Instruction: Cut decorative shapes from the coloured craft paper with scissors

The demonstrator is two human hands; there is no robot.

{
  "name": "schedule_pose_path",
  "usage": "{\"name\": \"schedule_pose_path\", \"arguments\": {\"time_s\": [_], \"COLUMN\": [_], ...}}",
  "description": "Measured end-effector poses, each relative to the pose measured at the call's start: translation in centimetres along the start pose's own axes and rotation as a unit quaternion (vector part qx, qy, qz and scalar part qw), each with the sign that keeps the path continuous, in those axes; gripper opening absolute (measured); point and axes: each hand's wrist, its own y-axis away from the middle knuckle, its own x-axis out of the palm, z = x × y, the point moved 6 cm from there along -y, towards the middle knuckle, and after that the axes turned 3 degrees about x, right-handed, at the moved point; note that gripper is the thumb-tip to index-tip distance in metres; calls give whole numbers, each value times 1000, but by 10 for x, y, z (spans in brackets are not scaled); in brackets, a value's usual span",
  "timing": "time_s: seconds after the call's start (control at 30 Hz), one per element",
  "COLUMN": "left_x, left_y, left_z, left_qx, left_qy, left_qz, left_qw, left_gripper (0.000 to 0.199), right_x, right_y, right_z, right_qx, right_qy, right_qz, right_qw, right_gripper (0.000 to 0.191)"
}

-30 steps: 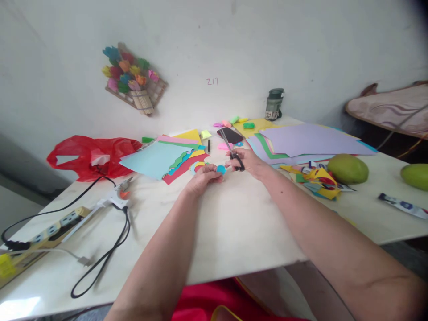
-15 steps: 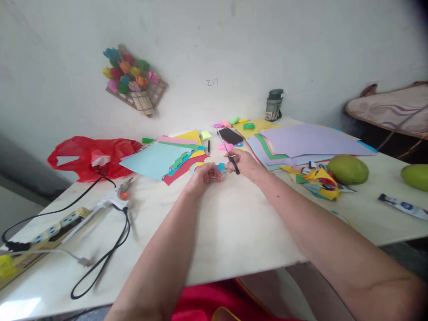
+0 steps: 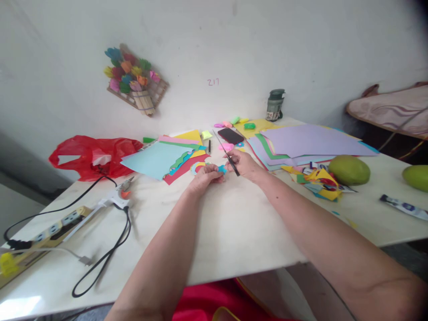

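Note:
Between finger and thumb, my left hand (image 3: 207,177) pinches a small blue paper piece (image 3: 221,169) over the white table (image 3: 240,232). Just to the right, my right hand (image 3: 242,164) grips dark-handled scissors (image 3: 230,159), whose blades point up and away to the left. The fingers of both hands are close together near the blue piece. Behind my left hand lies a yellow and white ring-like paper shape (image 3: 197,166), partly hidden by the hand.
Coloured sheets (image 3: 157,158) and a red bag (image 3: 95,156) lie left, near a glue gun (image 3: 120,194) and power strip (image 3: 56,229). Beyond the hands is a phone (image 3: 230,135). Purple paper (image 3: 307,139), paper scraps (image 3: 323,183) and a green fruit (image 3: 349,170) are right.
My left hand has turned slightly, and more of the blue piece and of the ring-like shape behind it shows. The scissors have tilted a little more to the left.

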Motion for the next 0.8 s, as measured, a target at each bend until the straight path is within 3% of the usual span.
{"name": "schedule_pose_path", "arguments": {"time_s": [0.27,0.47,0.6,0.8], "left_x": [0,1,-2,-4], "left_y": [-1,-2,-2,-2], "left_z": [1,2,2,3], "left_qx": [10,15,-6,19], "left_qy": [-55,-24,52,51], "left_qz": [14,40,18,-28], "left_qw": [998,999,998,998], "left_gripper": [27,29,37,31], "right_x": [-3,-7,-9,-3], "right_y": [-1,-3,-4,-2], "right_z": [0,-2,-4,-3], "right_qx": [-2,-7,0,4], "right_qy": [25,17,-15,-13], "right_qz": [-53,-82,-103,-101], "right_qw": [998,996,995,995], "right_gripper": [35,34,34,33]}}
